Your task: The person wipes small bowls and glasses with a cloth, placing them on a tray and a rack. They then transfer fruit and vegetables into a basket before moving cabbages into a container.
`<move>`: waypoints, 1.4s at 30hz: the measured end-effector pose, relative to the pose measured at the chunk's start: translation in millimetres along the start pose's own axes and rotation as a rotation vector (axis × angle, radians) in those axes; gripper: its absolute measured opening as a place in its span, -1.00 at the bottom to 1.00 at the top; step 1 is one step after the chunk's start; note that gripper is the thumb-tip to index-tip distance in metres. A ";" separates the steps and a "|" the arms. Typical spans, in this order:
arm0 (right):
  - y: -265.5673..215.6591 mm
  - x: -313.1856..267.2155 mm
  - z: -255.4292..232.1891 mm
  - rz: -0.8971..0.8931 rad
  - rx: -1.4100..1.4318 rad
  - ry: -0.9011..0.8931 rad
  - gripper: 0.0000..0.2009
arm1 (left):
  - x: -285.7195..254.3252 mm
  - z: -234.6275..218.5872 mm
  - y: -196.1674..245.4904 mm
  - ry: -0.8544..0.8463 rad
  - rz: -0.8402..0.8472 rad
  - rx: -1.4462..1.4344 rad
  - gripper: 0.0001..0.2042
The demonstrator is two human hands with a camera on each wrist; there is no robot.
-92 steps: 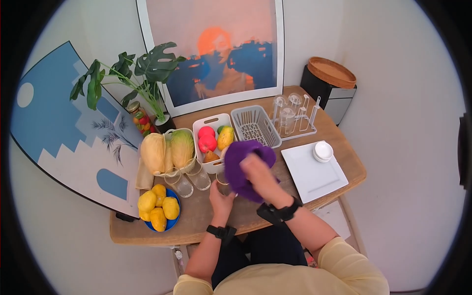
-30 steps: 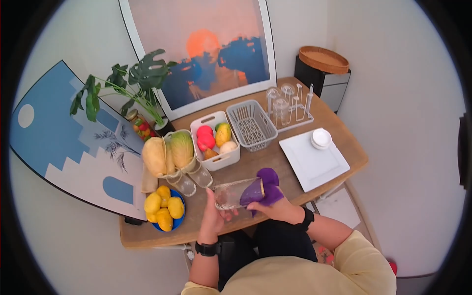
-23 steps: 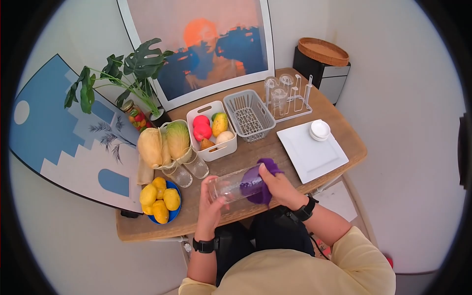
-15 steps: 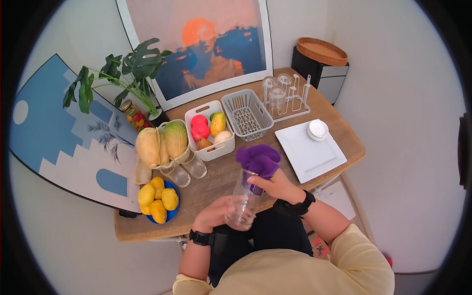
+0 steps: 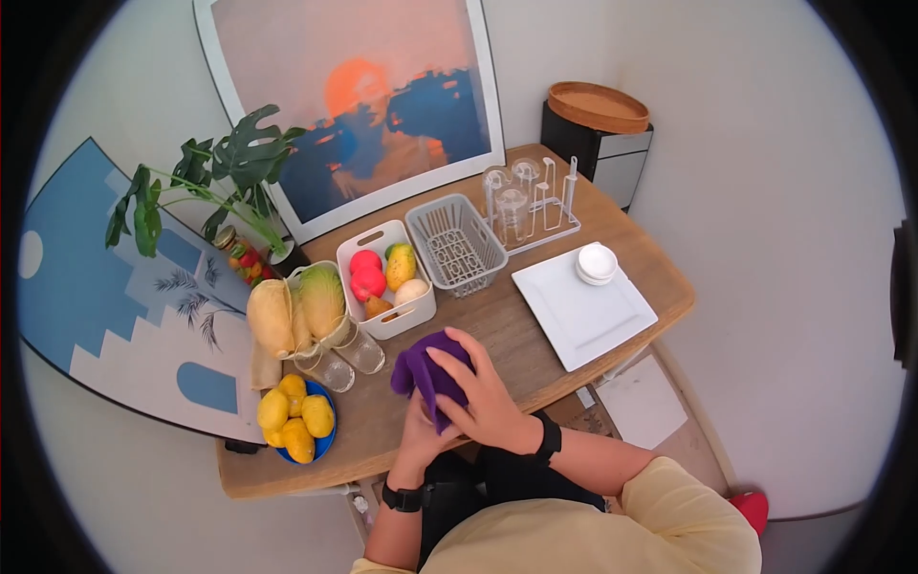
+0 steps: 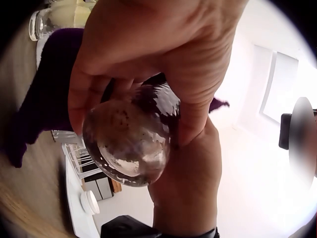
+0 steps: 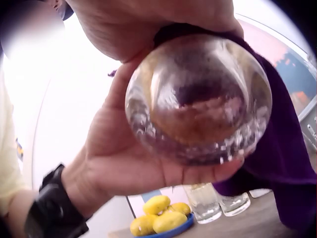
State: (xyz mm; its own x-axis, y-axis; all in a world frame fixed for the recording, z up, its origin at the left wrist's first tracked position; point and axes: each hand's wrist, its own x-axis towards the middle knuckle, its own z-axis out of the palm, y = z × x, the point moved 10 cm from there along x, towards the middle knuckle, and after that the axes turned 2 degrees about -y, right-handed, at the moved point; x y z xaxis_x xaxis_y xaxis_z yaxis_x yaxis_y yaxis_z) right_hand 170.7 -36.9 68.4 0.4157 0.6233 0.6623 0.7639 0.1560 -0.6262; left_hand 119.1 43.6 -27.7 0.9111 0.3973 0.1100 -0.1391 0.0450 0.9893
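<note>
Near the table's front edge, my left hand (image 5: 421, 438) grips a clear drinking glass (image 6: 126, 144) with fingers and thumb curled round its lower part. My right hand (image 5: 492, 407) holds a purple cloth (image 5: 430, 371) against the glass from the other side. Cloth and hands cover the glass in the head view. Seen from the right wrist, the round base of the glass (image 7: 198, 99) faces the camera, and the cloth (image 7: 287, 134) hangs down on the right. The left wrist view shows the cloth (image 6: 54, 74) spreading out past the left fingers.
Two glasses (image 5: 363, 350) stand left of the hands, beside yellow fruits in a blue dish (image 5: 331, 442). Behind are a white bin (image 5: 413, 321) of produce, a grey basket (image 5: 478, 270) and a rack (image 5: 564, 230) with upturned glasses. A white square plate (image 5: 564, 330) bears small bowls.
Half a second ago the glass showed plainly, its base toward my body; now hands and cloth hide it. My right hand has come over the cloth, and the wrapped glass has turned between my hands.
</note>
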 end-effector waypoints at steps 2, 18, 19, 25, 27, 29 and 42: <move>19.6 6.0 -6.4 0.068 0.143 0.055 -0.52 | -0.3 -3.1 -11.0 -0.005 -0.029 -0.121 -0.32; 84.8 -38.6 69.2 0.747 1.192 0.120 -0.80 | 0.8 -18.4 14.2 0.197 0.220 -0.581 -0.29; 89.5 -37.7 67.3 0.744 1.192 0.121 -0.80 | 3.6 -17.8 10.6 0.203 0.175 -0.547 -0.31; 38.5 -16.4 -22.5 0.202 -0.027 0.140 -0.62 | 15.2 -24.0 -7.9 0.379 0.169 -0.446 -0.40; 22.1 -16.7 -10.3 0.052 0.137 -0.072 -0.44 | 19.7 -22.5 -4.6 0.435 0.192 -0.427 -0.41; 26.7 -14.4 -7.6 0.080 0.127 -0.110 -0.33 | 23.3 -4.1 -4.2 0.339 0.087 -0.507 -0.40; 146.0 24.9 -92.6 0.630 0.788 0.113 -0.38 | 44.5 -2.6 -12.7 0.194 -0.003 -0.563 -0.36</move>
State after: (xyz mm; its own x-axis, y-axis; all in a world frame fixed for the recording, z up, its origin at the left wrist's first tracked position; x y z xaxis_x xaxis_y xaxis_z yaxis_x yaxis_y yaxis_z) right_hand 338.3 -69.6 31.5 0.7055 0.6971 0.1278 -0.1362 0.3104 -0.9408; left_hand 160.4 63.1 -35.5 0.8313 0.5547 0.0352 -0.3696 0.5043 0.7804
